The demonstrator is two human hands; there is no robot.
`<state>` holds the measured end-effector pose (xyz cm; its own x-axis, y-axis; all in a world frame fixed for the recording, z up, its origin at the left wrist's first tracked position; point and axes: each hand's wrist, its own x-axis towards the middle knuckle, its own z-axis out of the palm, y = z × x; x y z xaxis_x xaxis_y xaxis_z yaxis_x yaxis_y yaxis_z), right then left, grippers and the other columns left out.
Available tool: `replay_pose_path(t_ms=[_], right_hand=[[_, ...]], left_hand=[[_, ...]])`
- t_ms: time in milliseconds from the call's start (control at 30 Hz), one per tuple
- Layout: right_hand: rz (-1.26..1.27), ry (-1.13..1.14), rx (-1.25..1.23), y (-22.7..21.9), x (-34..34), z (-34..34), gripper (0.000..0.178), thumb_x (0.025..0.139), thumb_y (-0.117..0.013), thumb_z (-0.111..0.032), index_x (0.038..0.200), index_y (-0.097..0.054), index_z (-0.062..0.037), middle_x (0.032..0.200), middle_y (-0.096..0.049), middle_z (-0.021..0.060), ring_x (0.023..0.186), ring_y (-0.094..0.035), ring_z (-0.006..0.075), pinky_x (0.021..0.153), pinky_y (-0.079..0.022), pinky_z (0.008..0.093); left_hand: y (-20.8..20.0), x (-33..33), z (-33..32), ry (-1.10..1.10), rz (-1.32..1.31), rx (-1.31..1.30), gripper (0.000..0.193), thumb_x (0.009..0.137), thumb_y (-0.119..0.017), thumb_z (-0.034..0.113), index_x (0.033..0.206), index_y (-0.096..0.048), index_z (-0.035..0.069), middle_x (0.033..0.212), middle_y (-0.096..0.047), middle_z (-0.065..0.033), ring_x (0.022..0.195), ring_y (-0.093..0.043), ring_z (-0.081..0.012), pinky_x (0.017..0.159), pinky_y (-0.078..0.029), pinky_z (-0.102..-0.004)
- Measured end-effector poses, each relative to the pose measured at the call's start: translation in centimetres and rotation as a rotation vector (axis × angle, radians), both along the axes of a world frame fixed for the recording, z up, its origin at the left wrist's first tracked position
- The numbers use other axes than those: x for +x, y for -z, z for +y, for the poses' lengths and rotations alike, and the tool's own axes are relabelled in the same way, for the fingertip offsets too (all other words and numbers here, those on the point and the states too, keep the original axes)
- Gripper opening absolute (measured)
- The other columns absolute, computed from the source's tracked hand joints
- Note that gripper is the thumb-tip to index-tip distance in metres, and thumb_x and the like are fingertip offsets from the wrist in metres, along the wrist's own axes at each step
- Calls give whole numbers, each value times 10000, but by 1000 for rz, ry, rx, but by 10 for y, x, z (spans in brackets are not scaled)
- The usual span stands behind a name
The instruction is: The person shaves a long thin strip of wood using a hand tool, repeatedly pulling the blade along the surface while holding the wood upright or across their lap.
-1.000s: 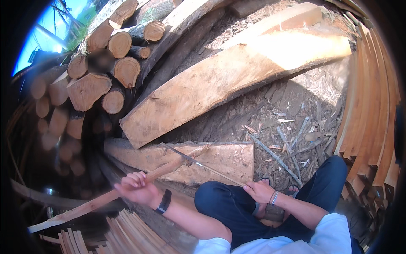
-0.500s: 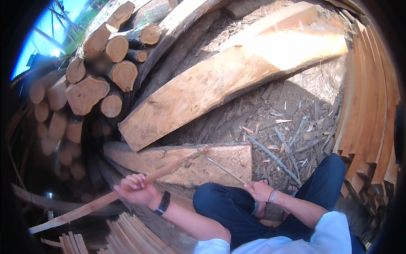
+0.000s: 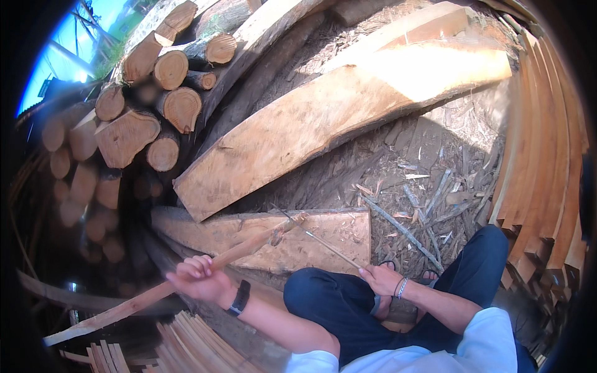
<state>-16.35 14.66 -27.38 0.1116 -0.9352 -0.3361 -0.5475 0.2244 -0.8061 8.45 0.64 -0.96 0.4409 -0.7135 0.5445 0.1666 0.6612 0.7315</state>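
My left hand (image 3: 202, 278) is closed round a long peeled wooden stick (image 3: 249, 247), which slants from the lower left up to its rough far end. That end lies over a thick wood slab (image 3: 339, 239) in front of my knees. In my right hand (image 3: 380, 280), closed beside my knee, is a slim tool with a long wooden handle (image 3: 333, 248). A narrow dark blade-like part (image 3: 287, 216) extends from the handle toward the far left and crosses the stick's far end. Whether its edge touches the wood I cannot tell.
A big curved plank (image 3: 298, 124) lies beyond the slab. Cut logs (image 3: 181, 109) are piled at the far left. Long boards (image 3: 544, 155) are stacked on the right, and short strips (image 3: 186, 342) at lower left. Thin branches (image 3: 404, 231) and chips cover the ground.
The tool in my right hand has shifted slightly left, and its dark blade-like part now shows across the stick's end. My left hand and the stick have barely moved.
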Motion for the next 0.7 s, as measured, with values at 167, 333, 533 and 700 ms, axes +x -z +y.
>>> replay_pose_path(t_ms=[167,333,533,700], right_hand=[[14,-35,-61,4,8,7,458,948,-341,-404,872,-597,-32,725,-606,262,734,-595,430,744,-412,499],[-25,-12,-60,-18,6,1,434,946,-346,-390,898,-596,-39,749,-611,250,754,-590,433,751,-420,515],[94,-9,-60,14,1,7,425,936,-379,-394,835,-603,-49,699,-602,236,701,-579,410,743,-382,487],[2,-86,-132,-9,4,9,430,943,-373,-407,827,-576,-46,679,-591,255,681,-576,445,712,-400,519]], left_hand=[[0,1,-3,11,13,6,563,943,-375,507,512,-301,152,473,-263,24,422,-235,-86,472,-260,-233],[0,4,-1,11,-19,-7,539,957,-336,465,524,-299,146,471,-266,14,429,-252,-103,485,-286,-249],[-1,-4,0,-10,11,-1,560,942,-378,506,512,-305,155,470,-260,24,426,-231,-88,472,-257,-232],[-3,-3,-1,-72,47,14,554,943,-380,499,513,-299,158,474,-257,26,427,-228,-86,473,-249,-226]])
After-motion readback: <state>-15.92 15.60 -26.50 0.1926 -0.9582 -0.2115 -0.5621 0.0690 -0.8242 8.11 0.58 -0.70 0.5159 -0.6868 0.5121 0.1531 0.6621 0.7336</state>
